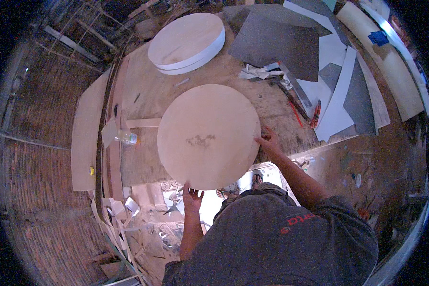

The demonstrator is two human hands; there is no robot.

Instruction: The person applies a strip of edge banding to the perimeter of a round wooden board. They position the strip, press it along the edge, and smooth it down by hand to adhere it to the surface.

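A large round wooden board (209, 114) with a dark smudge at its middle lies over the near part of the workbench, its near edge reaching past the bench edge. At its right rim, my right hand (271, 144) grips the edge with the thumb against it. My left hand (192, 199) holds the near-left rim from below, one digit up against the edge and the other fingers curled. The undersides of both grips are partly hidden.
Two stacked white-edged discs (188, 43) stand at the far side of the workbench (143, 95). Grey and white sheets (281, 43), a crumpled cloth (260, 71) and a metal square (298, 88) lie to the right. A clear bottle (127, 137) rests left; scraps litter the floor.
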